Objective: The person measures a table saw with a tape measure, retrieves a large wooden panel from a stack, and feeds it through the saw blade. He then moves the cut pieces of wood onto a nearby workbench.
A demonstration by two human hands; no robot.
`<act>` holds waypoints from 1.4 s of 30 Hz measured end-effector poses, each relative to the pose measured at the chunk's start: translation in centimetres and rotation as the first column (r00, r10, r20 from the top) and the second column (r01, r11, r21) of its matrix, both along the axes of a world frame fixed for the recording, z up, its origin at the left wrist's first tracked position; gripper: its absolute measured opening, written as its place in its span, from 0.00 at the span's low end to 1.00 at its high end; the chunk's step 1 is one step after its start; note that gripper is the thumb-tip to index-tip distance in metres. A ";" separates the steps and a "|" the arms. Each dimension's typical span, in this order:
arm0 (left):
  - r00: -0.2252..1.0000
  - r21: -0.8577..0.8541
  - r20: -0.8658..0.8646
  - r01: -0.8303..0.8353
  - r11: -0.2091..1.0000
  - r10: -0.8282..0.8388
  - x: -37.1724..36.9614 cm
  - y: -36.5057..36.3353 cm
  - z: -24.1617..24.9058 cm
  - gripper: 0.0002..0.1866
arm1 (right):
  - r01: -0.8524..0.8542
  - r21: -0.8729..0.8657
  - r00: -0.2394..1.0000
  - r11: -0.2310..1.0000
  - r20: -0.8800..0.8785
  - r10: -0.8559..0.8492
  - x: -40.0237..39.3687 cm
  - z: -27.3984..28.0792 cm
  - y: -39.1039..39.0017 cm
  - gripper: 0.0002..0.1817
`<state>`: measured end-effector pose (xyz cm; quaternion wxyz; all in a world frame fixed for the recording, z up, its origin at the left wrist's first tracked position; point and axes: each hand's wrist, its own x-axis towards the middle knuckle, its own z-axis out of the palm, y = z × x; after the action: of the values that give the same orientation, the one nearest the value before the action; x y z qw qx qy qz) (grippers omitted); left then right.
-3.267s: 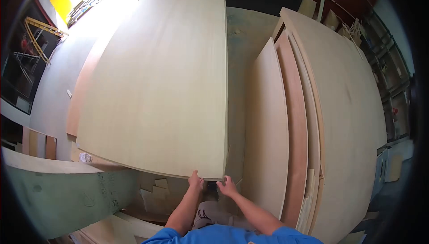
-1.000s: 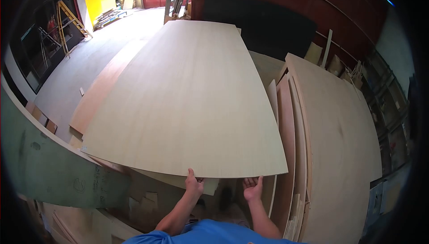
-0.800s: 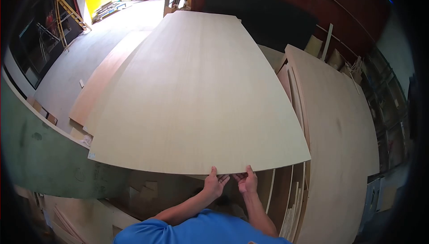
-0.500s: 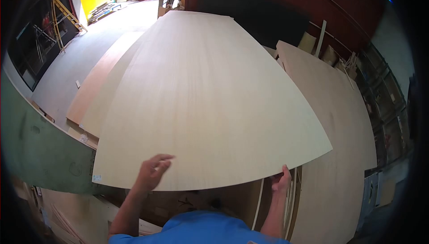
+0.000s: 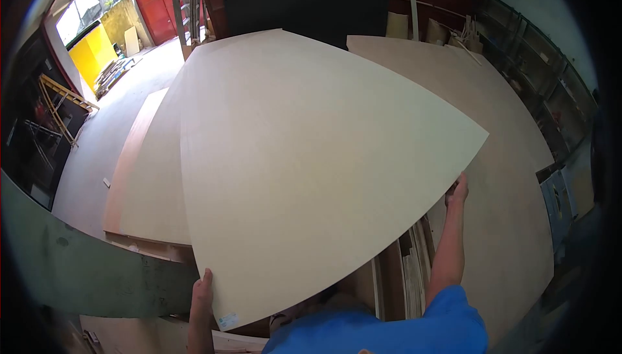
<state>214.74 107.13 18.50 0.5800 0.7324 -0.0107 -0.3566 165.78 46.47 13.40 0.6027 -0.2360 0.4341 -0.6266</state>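
Note:
A large pale plywood sheet [image 5: 311,159] fills the middle of the head view, its right near corner swung up and away. My left hand [image 5: 203,294] grips its left edge near the corner that bears a small label [image 5: 228,321]. On the near right edge, my right hand [image 5: 457,189] is closed round the sheet, thumb on top and the other fingers partly hidden beneath. Under the sheet at the left lies another pale panel [image 5: 155,192] with a pinkish one [image 5: 129,153] at its outer side.
A broad brown board [image 5: 505,179] extends along the right. At the lower left is a green surface [image 5: 84,263]. Upright boards [image 5: 411,276] stand below the sheet's near edge. A yellow ladder [image 5: 58,104] leans at the far left, and shelving [image 5: 538,69] lines the right.
The sheet has turned, its near right corner moving away and its labelled corner nearer the body. My left hand has closed on the left edge; my right hand has moved right and forward. The view has shifted.

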 end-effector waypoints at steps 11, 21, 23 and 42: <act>0.898 -0.200 -0.411 0.078 0.977 -0.156 -12.2 -9.6 -16.8 0.35 | -0.291 0.334 0.867 0.896 -0.305 0.395 -4.7 -3.4 24.2 0.25; 0.760 -0.046 -0.580 0.330 0.943 -0.294 -12.1 -10.1 -23.3 0.39 | -0.091 0.645 0.888 0.759 -0.292 0.355 -4.4 -5.2 57.8 0.23; 0.720 -0.118 -0.585 0.380 0.918 -0.373 -11.4 -9.7 -24.8 0.42 | 0.058 0.686 0.914 0.725 -0.329 0.239 -3.8 -6.5 63.7 0.21; 0.542 -0.206 -0.640 0.562 0.801 -0.545 -7.5 -9.0 -25.1 0.39 | 0.419 0.906 0.906 0.060 -0.421 0.030 10.7 -11.2 102.2 0.22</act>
<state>207.22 98.14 -6.55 0.3919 0.5182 -0.0272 -0.7597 176.52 148.66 2.19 0.4271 0.1923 0.8616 -0.1957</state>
